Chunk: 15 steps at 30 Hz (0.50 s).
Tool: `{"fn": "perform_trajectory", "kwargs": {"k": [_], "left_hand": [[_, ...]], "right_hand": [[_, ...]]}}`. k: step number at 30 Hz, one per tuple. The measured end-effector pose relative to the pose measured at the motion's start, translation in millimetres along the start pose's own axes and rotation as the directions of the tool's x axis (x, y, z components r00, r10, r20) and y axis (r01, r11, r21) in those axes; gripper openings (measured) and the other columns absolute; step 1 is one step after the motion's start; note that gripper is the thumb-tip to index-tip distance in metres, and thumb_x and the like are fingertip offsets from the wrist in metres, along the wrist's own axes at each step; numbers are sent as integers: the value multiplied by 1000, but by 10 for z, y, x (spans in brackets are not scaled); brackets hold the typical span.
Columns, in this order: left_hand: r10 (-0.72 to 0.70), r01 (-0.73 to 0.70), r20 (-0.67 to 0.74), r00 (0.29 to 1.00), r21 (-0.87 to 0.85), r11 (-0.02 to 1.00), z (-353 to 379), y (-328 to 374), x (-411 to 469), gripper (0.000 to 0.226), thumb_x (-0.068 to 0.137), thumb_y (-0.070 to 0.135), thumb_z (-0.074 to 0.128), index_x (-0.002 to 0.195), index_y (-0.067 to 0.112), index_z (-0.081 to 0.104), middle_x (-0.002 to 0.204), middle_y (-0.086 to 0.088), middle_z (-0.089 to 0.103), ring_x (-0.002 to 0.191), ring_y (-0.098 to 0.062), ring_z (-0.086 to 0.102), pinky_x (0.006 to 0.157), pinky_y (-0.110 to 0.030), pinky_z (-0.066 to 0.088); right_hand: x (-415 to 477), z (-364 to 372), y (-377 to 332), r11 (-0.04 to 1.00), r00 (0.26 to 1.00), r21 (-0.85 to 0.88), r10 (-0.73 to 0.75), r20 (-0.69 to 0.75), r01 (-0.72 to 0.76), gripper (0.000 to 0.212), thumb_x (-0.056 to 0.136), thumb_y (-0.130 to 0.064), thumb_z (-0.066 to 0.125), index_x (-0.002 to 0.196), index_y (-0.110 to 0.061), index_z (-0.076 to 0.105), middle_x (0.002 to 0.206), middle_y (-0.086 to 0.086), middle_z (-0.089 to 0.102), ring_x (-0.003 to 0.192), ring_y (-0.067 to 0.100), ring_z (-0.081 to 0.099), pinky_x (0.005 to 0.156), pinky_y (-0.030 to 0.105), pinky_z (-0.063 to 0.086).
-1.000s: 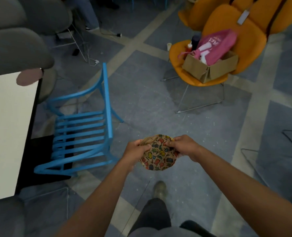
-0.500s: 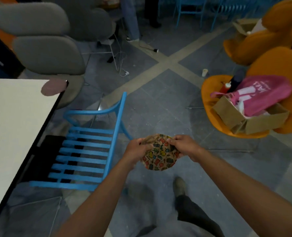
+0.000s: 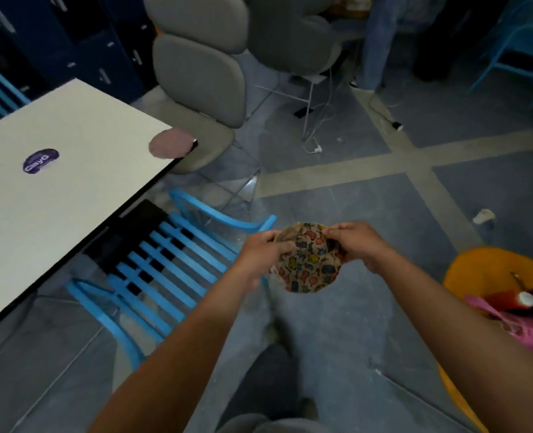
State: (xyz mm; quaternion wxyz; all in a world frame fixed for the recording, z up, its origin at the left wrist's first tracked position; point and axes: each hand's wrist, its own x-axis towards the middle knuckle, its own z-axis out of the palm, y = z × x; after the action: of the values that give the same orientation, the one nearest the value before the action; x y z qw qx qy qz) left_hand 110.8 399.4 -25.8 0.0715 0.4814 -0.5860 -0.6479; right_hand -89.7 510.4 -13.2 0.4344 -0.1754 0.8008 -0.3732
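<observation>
Both hands are up in front of the body, over the floor [image 3: 352, 323]. The left hand [image 3: 260, 251] grips the left upper edge of a round patterned cloth [image 3: 309, 268], its fingers curled round the bunched rim. The right hand [image 3: 357, 245] pinches the right upper edge, thumb and fingertips closed on the fabric. The patterned cloth hangs between the two hands and touches nothing else; it is tan with small coloured figures, and its lower part droops below the knuckles. Whether it is a flat piece or a pouch cannot be told. A blue slatted chair [image 3: 165, 264] stands just left of the left hand, and its curved back rail passes close behind that hand. Further left is a white table [image 3: 71, 198] with a purple sticker [image 3: 40, 160] on top. Grey padded chairs [image 3: 202, 73] stand well beyond the hands. An orange seat [image 3: 490, 267] sits to the right of the right hand, well apart, with a pink bag [image 3: 530, 332] on it. A pale cup [image 3: 483, 216] lies on the floor beyond the right hand. The person's dark trouser leg [image 3: 268, 382] shows below the hands.
</observation>
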Motion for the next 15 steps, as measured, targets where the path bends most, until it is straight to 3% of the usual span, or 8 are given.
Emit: {"fn": "perform_trajectory", "kwargs": {"k": [5,11,15], "left_hand": [[-27,19,-79,996,-99,995,-248,308,695,16,93,28,80,108,30,82,108,4,83,110,-22,73,94,-46,60],[-71,41,-156,985,-184,982,-672,682,1484,18,95,25,78,113,24,81,105,6,81,98,-11,71,73,-30,53],[-119,60,-220,968,-256,965,-1008,807,1817,22,99,30,75,116,17,81,109,-3,83,102,-20,76,80,-33,60]], "right_hand": [[782,57,-575,997,997,-60,-41,70,45,17,92,-30,75,88,-14,79,82,2,79,72,19,74,48,24,54],[1682,259,-1355,982,988,-172,-51,148,76,18,92,-31,73,88,-16,81,75,-2,78,64,14,71,45,20,49],[2177,527,-1796,958,973,-248,-93,212,146,19,90,-30,74,75,-19,79,57,-8,70,44,6,59,42,19,43]]}}
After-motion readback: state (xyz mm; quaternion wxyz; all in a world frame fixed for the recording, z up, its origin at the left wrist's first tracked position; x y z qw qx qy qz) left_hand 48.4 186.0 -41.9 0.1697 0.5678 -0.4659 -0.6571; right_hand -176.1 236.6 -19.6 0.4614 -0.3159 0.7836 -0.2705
